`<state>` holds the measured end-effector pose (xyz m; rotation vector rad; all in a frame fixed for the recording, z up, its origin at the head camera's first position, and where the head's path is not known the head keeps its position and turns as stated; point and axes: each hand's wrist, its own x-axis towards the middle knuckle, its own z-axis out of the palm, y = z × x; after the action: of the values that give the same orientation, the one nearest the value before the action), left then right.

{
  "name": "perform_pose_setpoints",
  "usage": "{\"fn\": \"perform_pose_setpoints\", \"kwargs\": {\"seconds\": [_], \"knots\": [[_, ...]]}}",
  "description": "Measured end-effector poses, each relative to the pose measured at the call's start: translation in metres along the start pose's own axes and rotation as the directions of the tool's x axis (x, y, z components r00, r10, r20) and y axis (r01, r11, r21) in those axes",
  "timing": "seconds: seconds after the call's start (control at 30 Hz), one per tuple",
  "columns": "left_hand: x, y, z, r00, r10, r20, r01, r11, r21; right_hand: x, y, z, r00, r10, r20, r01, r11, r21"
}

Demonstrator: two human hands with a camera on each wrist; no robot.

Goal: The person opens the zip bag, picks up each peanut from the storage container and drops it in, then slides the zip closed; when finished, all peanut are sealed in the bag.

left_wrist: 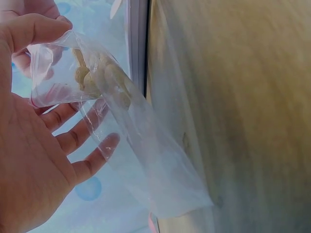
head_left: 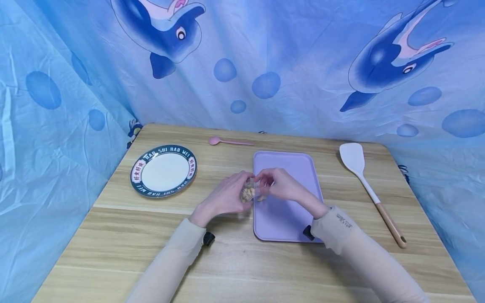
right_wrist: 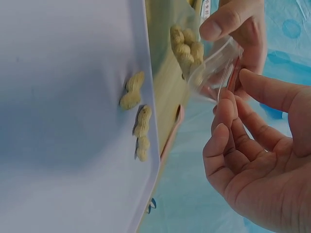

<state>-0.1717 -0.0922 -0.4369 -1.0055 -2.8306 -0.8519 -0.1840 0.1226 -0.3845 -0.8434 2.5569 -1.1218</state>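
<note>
A clear zip bag (left_wrist: 141, 141) with several peanuts (left_wrist: 99, 77) inside hangs between the hands. My left hand (head_left: 230, 195) grips the bag near its mouth, thumb on top and the other fingers spread beneath in the left wrist view. Thumb and index finger of my right hand (right_wrist: 265, 145) pinch the bag's red-lined edge. Several peanuts (right_wrist: 142, 121) lie on the purple tray (head_left: 286, 219), close to its rim on the side of the bag. In the head view the hands partly hide the bag.
A round plate (head_left: 164, 171) with a dark green rim sits at the left of the wooden table (head_left: 223, 261). A pink spoon (head_left: 231, 142) lies near the back edge. Right of the tray is a white spatula (head_left: 364, 181) with a wooden handle. A blue dolphin-print curtain surrounds the table.
</note>
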Motion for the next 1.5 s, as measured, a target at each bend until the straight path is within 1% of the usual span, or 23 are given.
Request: {"fn": "perform_pose_setpoints", "kwargs": {"seconds": [0.13,0.27,0.47,0.87,1.03,1.27,1.5], "knots": [[0.0,0.0,-0.001,1.0,-0.002,0.001,0.002,1.0,0.006,0.002,0.005,-0.004,1.0,0.015,-0.016,-0.015,1.0,-0.013],[-0.001,0.002,-0.001,1.0,-0.012,0.003,0.012,1.0,0.003,0.004,0.012,-0.009,0.998,0.058,-0.036,-0.058,0.998,-0.021],[-0.001,0.003,-0.002,1.0,-0.028,0.011,0.028,1.0,0.003,0.008,0.024,-0.018,0.993,0.087,-0.074,-0.09,0.995,-0.036],[0.0,0.003,-0.002,0.999,-0.039,0.024,0.039,0.999,0.01,0.023,0.044,-0.025,0.978,0.187,-0.093,-0.195,0.977,-0.086],[-0.001,0.003,-0.002,0.999,-0.04,0.025,0.04,0.999,0.007,0.03,0.053,-0.023,0.969,0.229,-0.097,-0.238,0.967,-0.091],[-0.002,0.003,-0.001,0.999,-0.037,0.024,0.037,0.999,0.011,0.04,0.07,-0.01,0.951,0.296,-0.093,-0.302,0.951,-0.065],[-0.002,0.002,-0.001,1.0,-0.018,0.013,0.018,1.0,0.014,0.043,0.073,0.001,0.935,0.344,-0.092,-0.35,0.934,-0.068]]}}
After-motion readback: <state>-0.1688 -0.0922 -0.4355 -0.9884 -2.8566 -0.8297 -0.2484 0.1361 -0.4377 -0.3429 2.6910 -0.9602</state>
